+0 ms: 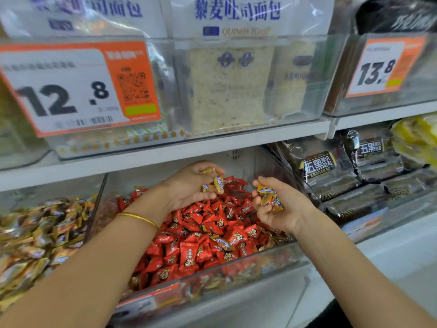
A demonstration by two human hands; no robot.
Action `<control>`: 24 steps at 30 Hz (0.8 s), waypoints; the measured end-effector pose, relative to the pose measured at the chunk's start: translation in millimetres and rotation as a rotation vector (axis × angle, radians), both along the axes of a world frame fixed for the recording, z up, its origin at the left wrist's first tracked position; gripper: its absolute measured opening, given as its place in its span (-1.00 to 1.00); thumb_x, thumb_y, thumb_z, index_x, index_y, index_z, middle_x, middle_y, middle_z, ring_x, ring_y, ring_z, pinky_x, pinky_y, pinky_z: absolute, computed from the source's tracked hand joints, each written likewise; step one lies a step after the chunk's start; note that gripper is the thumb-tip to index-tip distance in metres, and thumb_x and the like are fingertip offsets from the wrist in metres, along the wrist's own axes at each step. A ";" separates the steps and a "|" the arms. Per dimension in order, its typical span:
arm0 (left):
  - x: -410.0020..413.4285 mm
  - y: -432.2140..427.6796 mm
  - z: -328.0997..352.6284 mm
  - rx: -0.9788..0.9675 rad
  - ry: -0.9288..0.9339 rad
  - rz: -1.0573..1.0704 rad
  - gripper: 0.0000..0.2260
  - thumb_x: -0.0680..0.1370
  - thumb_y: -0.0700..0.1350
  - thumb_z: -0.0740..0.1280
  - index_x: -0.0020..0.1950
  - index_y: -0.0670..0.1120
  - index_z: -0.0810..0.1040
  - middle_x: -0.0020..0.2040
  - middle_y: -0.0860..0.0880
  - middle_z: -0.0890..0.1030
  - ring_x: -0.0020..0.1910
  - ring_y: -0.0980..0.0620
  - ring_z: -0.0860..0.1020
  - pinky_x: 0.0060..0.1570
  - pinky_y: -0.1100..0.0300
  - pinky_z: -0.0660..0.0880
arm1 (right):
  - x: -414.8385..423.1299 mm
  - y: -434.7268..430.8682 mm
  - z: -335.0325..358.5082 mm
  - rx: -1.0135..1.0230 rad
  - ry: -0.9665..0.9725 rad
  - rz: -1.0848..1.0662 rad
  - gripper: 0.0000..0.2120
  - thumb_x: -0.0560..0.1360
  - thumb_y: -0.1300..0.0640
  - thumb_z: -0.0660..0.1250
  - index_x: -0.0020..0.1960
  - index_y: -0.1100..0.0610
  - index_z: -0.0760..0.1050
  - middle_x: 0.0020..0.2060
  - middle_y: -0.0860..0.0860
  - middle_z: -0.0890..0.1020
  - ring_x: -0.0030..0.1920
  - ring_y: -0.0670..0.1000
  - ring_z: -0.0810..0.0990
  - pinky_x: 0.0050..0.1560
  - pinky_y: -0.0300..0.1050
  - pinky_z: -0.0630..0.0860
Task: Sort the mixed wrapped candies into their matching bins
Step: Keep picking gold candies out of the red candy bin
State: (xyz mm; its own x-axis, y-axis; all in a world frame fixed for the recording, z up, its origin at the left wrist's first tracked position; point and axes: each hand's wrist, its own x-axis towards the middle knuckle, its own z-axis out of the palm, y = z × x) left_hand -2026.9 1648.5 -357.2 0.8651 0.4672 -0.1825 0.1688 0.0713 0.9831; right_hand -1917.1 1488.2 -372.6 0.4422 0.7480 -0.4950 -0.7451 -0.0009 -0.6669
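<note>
Store shelving is seen: a white shelf board [165,157] crosses the middle of the frame. Above it, bagged sliced bread [227,91] stands in clear boxes, with a 12.8 price tag [71,91] at upper left and a 13.8 price tag [383,67] at upper right. Dark toast packs [326,171] are stacked at right, below the board.

The centre bin [212,278], of clear plastic, is heaped with red candies [201,233]; one stray gold candy [223,242] lies among them. The left bin [94,204] at lower left is filled with a gold candy heap [42,233].

Both forearms are extended from the bottom edge over the centre bin. The left hand [189,188], a thin gold bracelet [139,218] on its wrist, is held above the red heap – fingers curled round a few gold-wrapped candies [216,184]. The right hand [283,209] is turned palm up just to the right, apart from the left, fingers cupped round more gold pieces [269,197].
</note>
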 end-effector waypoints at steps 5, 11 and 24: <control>-49.1 -16.3 20.7 -0.004 -0.048 0.072 -0.80 0.60 -0.33 0.14 -0.08 -0.14 0.52 -0.21 -0.14 0.54 -0.33 0.01 0.56 -0.39 0.32 0.54 | -22.6 12.2 10.6 0.012 -0.199 0.064 -0.83 0.58 0.16 0.20 -0.17 0.11 0.48 -0.42 0.02 0.47 -0.58 -0.11 0.39 -0.66 -0.41 0.17; -151.3 -11.3 43.0 0.062 -0.042 0.163 -0.79 0.58 -0.38 0.14 -0.04 -0.14 0.50 -0.18 -0.06 0.57 -0.31 0.04 0.53 -0.39 0.31 0.51 | -120.3 53.4 47.0 0.096 -0.517 0.427 -0.87 0.57 0.11 0.24 -0.12 0.13 0.48 -0.40 0.06 0.49 -0.55 -0.08 0.40 -0.65 -0.40 0.18; -267.5 28.9 35.6 0.027 -0.012 0.730 -0.52 0.57 0.01 0.11 0.48 -0.07 0.23 0.45 -0.14 0.29 0.41 -0.05 0.31 0.39 0.00 0.16 | -227.3 135.9 67.2 0.038 -0.814 0.676 -0.51 0.59 0.20 0.21 0.48 0.19 0.16 0.46 0.14 0.22 0.43 0.17 0.25 0.25 0.07 0.46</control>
State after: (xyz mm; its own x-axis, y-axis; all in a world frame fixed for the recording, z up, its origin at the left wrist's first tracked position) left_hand -2294.4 1677.4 -321.6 0.3334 0.9299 -0.1552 0.0766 0.1373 0.9876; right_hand -2144.4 1624.1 -305.4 0.1163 0.9712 -0.2080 0.0739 -0.2173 -0.9733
